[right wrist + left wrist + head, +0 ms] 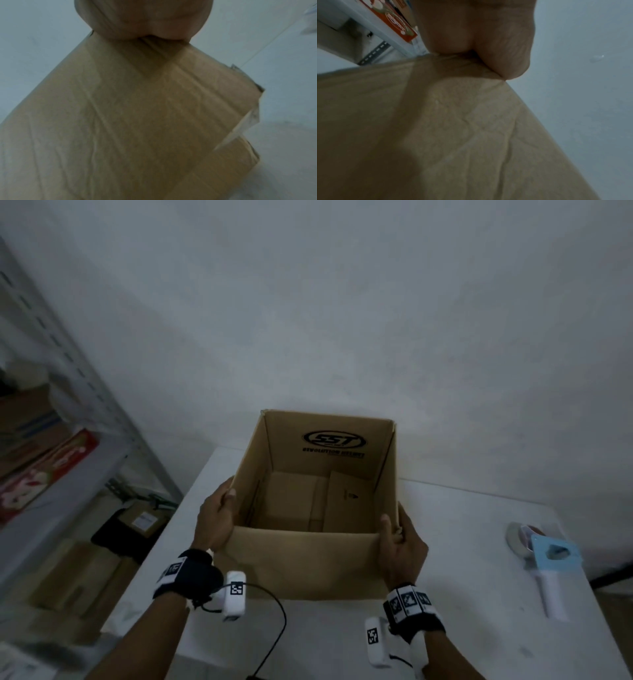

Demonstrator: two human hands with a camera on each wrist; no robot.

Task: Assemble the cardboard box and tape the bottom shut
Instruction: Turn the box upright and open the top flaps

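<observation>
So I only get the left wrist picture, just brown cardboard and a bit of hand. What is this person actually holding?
Observer: An open-topped cardboard box standing on a white table; the left hand grips its near left corner.
Visitor: And the other hand?
Observer: The right hand grips the near right corner, thumb inside the rim.
Visitor: Any tape around?
Observer: Yes, a tape dispenser lies on the table to the person's right, apart from the box, untouched.
Visitor: Is the bottom closed?
Observer: Flaps lie folded across the bottom inside.
</observation>
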